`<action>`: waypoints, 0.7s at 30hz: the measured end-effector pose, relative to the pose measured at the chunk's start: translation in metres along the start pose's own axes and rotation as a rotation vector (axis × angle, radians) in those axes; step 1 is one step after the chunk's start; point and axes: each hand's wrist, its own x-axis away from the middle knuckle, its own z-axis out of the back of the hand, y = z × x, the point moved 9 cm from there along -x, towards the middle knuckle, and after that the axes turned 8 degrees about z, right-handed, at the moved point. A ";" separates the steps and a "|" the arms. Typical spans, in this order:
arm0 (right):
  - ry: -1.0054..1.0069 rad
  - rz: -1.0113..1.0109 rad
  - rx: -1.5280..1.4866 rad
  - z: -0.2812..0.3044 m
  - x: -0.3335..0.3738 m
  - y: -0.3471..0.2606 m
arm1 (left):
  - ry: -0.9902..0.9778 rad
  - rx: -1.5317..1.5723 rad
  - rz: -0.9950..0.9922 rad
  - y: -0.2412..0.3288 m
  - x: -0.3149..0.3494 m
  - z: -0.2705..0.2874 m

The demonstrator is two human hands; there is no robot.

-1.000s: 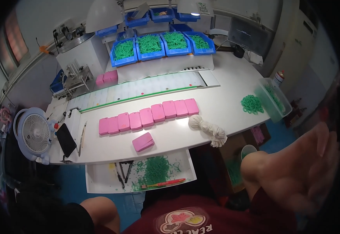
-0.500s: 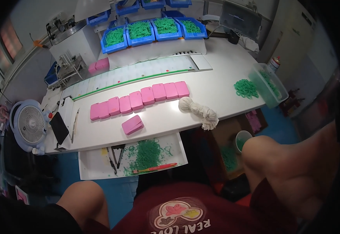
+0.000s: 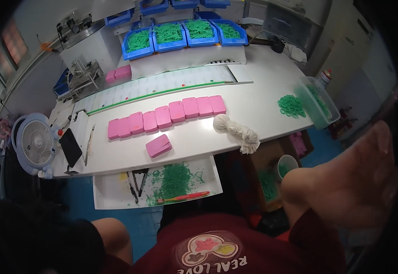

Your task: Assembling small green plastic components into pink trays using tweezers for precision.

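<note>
1. Right hand, head view: raised at the right edge again, where half a second ago mostly forearm showed. The whole bench has slid slightly rightward in the frame; things on it keep their places relative to one another.

2. Grip, right: fingers run into the dark, blurred rim; I cannot tell whether they are spread or curled, and no held object is visible. Left hand: out of frame, so its grip cannot be told.

3. Nearest to the right hand on the bench: green loop pile, upper right, lying loose on the white table. Just beside it, at the table's edge, a translucent bin holds more green pieces.

4. Handling, my estimate: loops very light, soft and springy, prone to tangling, hard to break. Best pinched singly at the pile's outer edge, or scooped as a cluster. Bin probably light and fairly stiff; hold by opposite rims.

5. Also noted: pink blocks in a row, centre; knotted cloth bundle right of them.
</note>
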 end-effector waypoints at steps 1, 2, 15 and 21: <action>-0.003 -0.019 -0.006 -0.012 0.009 -0.004 | 0.370 -0.147 0.139 -0.034 0.027 0.038; -0.008 -0.039 0.012 -0.009 0.013 -0.001 | -0.036 -0.304 0.211 -0.064 0.029 0.006; -0.341 -1.240 0.192 -0.043 0.299 0.155 | -0.995 -1.024 0.524 -0.284 0.190 -0.025; -0.349 -1.156 0.241 -0.065 0.289 0.141 | -0.566 -0.487 0.793 -0.228 0.201 -0.032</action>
